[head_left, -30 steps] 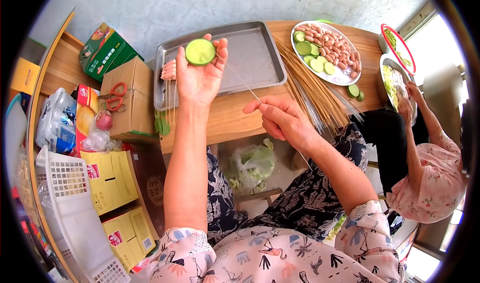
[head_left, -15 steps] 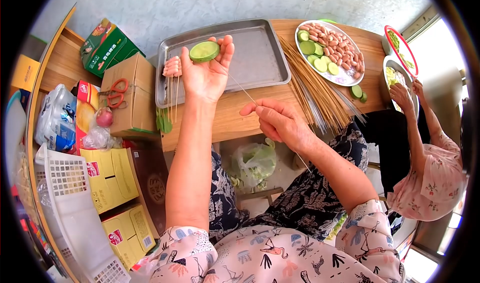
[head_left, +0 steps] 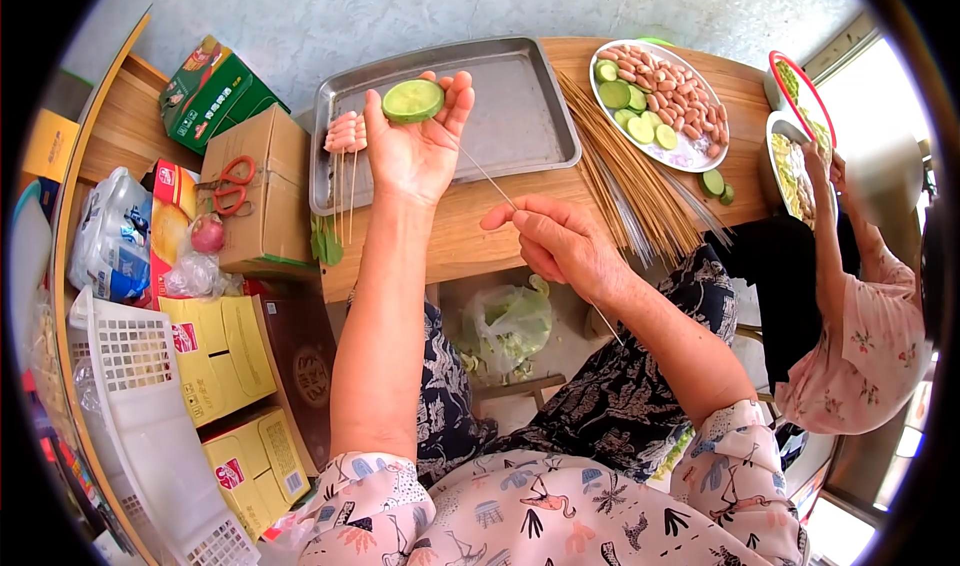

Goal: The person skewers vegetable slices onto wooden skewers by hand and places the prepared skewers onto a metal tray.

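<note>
The left hand (head_left: pixel 415 154), half-curled, holds the green slice (head_left: pixel 412 101) at 11 o'clock in the view; the right hand (head_left: pixel 562 241), nearly closed, pinches a thin skewer (head_left: pixel 486 175), tip hidden, which should align with the slice's mid-thickness

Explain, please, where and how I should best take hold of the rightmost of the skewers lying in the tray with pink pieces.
Probably pinch the bare stick of the rightmost skewer, coming from the person's side: it sticks out over the near rim of the tray, while the pink pieces cover the far end.
</note>
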Demonstrator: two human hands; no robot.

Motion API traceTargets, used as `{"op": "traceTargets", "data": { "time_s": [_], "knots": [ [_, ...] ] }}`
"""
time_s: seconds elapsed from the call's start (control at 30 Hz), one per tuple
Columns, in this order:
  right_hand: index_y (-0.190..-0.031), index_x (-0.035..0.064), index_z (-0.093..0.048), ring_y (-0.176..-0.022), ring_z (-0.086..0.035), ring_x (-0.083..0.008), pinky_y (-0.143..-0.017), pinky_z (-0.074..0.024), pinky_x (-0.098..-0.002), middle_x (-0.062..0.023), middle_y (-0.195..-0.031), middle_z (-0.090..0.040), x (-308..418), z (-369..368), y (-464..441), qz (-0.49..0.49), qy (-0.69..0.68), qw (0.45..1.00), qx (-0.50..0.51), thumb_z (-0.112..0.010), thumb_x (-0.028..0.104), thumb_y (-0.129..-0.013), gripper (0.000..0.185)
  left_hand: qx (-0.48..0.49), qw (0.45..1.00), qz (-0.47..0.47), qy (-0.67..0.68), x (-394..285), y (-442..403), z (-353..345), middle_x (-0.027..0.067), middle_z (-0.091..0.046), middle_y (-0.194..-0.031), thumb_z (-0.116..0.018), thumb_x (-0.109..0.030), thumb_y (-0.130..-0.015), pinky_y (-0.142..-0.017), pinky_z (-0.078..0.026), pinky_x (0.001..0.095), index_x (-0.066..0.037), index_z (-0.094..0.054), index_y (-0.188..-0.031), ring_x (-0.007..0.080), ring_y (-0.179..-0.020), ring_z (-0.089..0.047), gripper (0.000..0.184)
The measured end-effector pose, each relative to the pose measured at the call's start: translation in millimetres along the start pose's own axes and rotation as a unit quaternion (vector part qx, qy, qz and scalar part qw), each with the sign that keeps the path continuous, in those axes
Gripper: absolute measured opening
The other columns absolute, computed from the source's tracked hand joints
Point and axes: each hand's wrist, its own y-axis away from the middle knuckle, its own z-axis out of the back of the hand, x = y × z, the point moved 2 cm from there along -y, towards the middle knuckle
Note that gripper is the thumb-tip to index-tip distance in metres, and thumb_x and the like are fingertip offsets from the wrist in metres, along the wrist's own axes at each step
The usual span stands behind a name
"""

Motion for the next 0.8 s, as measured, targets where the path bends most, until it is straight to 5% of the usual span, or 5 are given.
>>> {"op": "traceTargets", "data": {
  "time_s": [0.33, 0.8],
  "knots": [
    [-0.108, 0.0037, -0.060, -0.043, -0.029, -0.0029, -0.042, -0.0239, -0.0200, 0.0074, -0.050, -0.033, -2.3, 0.8, -1.1, -0.001, 0.000, 1.000, -0.001, -0.040, 0.021, -0.097, 0.028, -0.011, 1.000, -0.011, -0.008, 0.5, 0.8, -3.8, 0.0287, -0.057, -0.109, -0.028, -0.047, -0.097, -0.097, -0.045, 0.0470, 0.010, -0.052, -0.107, 0.0382, -0.109, -0.054, 0.062],
    [-0.107, 0.0013, -0.059, -0.042, -0.027, -0.0032, -0.041, -0.0215, -0.0200, 0.0067, -0.050, -0.032, -14.5, -5.1, -5.1, 0.017, -0.032, 0.999, -0.012, -0.040, 0.022, -0.099, 0.029, -0.028, 0.995, -0.036, -0.083, 9.9, 4.1, -11.5, 0.0168, -0.057, -0.093, -0.030, -0.042, -0.094, -0.085, -0.047, 0.0435, 0.002, -0.053, -0.104, 0.0285, -0.085, -0.055, 0.051]
  ]
}}
